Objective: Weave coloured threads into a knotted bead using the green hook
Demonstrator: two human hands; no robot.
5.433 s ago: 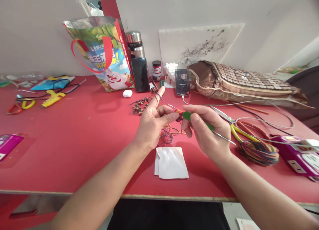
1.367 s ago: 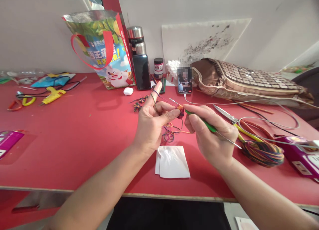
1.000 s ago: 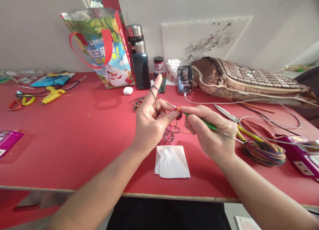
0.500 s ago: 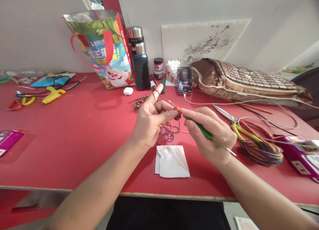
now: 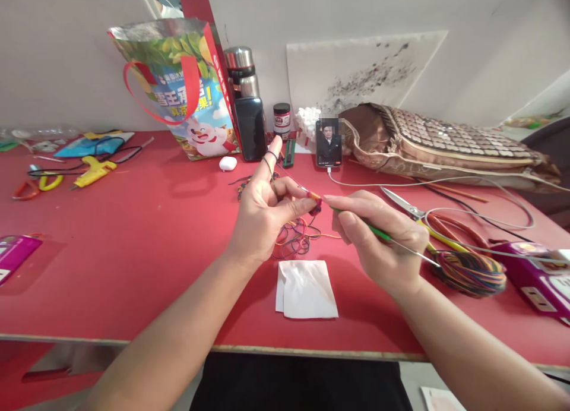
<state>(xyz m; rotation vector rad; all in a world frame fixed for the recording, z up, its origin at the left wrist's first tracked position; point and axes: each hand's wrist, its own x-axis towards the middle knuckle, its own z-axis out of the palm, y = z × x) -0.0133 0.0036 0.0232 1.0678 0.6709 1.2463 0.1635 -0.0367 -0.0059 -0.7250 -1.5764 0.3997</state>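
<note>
A small multicoloured stitched piece [image 5: 316, 208] is pinched in the left hand [image 5: 262, 216] above the red worktop [image 5: 146, 262], a strand [image 5: 271, 155] wrapping the raised index finger. The right hand [image 5: 378, 252] grips a green-handled hook [image 5: 378, 231] at the piece; a stitch seems under way, the next move calling for steady strand tension. Loose yarn [image 5: 297, 239] and folded white paper [image 5: 308, 289] lie below.

Napkin [image 5: 307, 289] before yarn strands [image 5: 300, 237], scissors [image 5: 417, 212] right, glue gun [image 5: 94, 171] left
</note>
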